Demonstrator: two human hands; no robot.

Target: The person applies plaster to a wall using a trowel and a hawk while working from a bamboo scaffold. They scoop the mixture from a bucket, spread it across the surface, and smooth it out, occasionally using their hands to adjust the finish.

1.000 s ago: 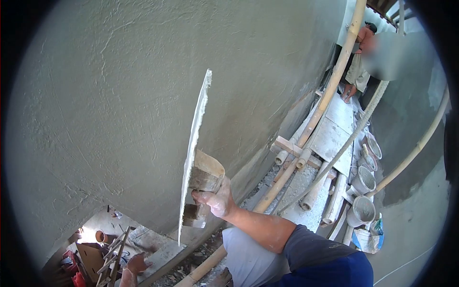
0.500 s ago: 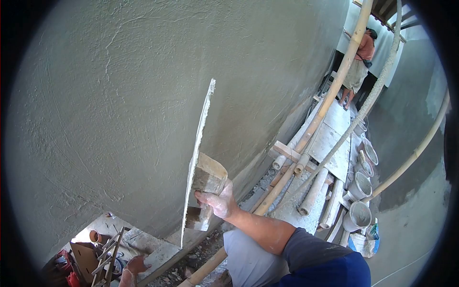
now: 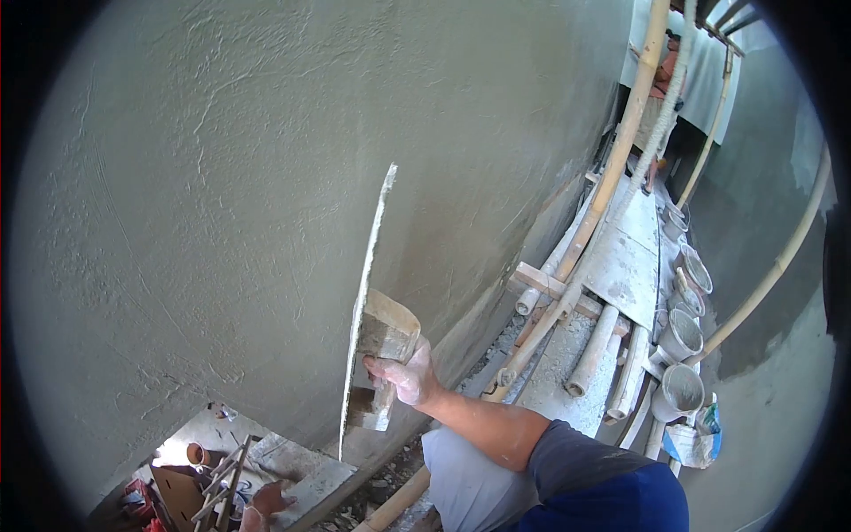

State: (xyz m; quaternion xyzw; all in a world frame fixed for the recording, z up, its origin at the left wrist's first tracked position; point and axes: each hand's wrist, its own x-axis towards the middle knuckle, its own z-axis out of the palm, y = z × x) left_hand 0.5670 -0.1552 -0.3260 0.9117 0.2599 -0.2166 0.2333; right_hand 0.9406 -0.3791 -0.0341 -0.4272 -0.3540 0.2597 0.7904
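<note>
My right hand is closed around the handle of a long plastering float. The float's thin blade is seen almost edge-on, its rim crusted with plaster, against or very close to the grey plastered wall. Low in the view at the left, my left hand holds nothing that I can see. Its fingers are apart, near the wall's lower edge. Whitish plaster smears the right thumb and fingers.
Bamboo poles cross the right side. Behind them, pale boards form a walkway, with several plaster buckets and a sack alongside. Another person stands at its far end. Wood scraps and clutter lie below left.
The view has shifted slightly, so the walkway and buckets sit farther right. The float has barely moved in the view and stays in my right hand. The far person has turned.
</note>
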